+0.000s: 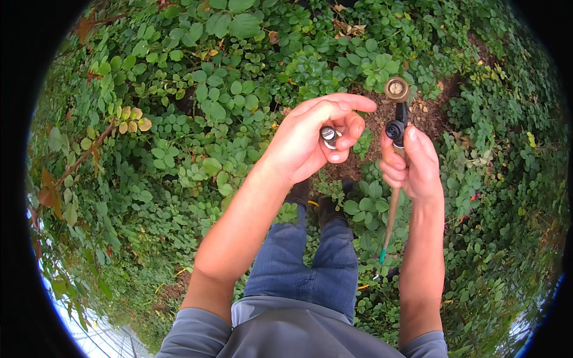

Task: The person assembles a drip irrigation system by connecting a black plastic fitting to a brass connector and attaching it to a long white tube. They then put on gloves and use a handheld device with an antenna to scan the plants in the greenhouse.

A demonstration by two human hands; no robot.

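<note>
My right hand [416, 164] is closed around a black fitting [394, 129] at the upper end of a tan tube [392, 218]. A round brass-coloured head [397, 89] tops the fitting, its face turned up toward me. The tube slants down below that hand to a teal part [382, 256]. To the left, my left hand [325, 128] has its lower fingers curled around a small dark cylindrical piece with a pale round face [328, 133]. Its index finger stretches toward the brass head, apart from it. The two hands do not touch.
Dense leafy plants [233, 89] surround me on all sides. Bare brown soil [430, 113] with dry leaves shows beyond my hands. My legs in jeans [301, 262] and dark shoes stand among the leaves. A reddish stem [89, 146] reaches in from the left.
</note>
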